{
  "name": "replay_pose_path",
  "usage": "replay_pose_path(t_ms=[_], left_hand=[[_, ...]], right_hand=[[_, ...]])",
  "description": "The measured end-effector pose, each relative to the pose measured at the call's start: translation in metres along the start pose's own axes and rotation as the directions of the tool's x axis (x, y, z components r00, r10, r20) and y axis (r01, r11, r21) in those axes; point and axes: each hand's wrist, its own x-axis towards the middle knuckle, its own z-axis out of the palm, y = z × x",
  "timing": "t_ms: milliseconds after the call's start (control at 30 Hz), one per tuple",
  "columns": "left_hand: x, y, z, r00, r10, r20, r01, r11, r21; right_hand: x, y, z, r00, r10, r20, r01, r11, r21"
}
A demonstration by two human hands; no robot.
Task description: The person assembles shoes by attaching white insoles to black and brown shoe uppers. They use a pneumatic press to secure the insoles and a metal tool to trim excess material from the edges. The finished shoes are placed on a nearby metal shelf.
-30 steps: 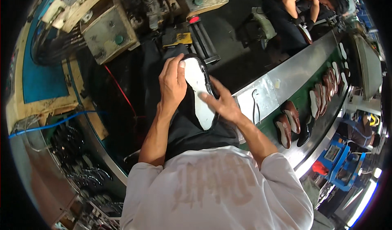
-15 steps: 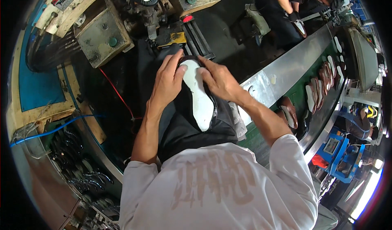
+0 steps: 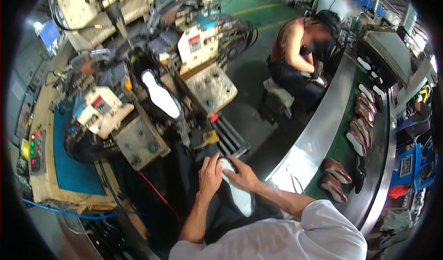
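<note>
Across my lap lies a black shoe upper with a white sole-shaped board facing up, its toe pointing away from me. My left hand is closed round the left side of the toe end, and my right hand grips the opposite side, thumb over the board. The fingers' undersides are hidden by the shoe. Ahead and to the left, a second black shoe with a white underside sits bottom up in a machine, apart from both hands.
At right runs a green conveyor with a metal edge, bearing brown shoes and a black shoe. Beyond it a seated co-worker handles a shoe. A lit control panel is at far left; a blue hose crosses lower left.
My view has tilted up, bringing the machine and the shoe in it into fuller sight. Both hands still hold the shoe at its toe end.
</note>
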Motion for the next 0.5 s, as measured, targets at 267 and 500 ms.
replay_pose_path(t_ms=[267,500], left_hand=[[0.022,-0.062,0.020,0.982,-0.190,-0.015,0.189,0.960,0.205],[0.020,-0.078,0.014,0.990,-0.125,0.071,0.119,0.990,0.075]], right_hand=[[-0.084,-0.053,-0.040,0.915,-0.188,0.357,0.396,0.592,-0.702],[-0.082,-0.030,-0.048,0.898,-0.184,0.399,0.414,0.658,-0.629]])
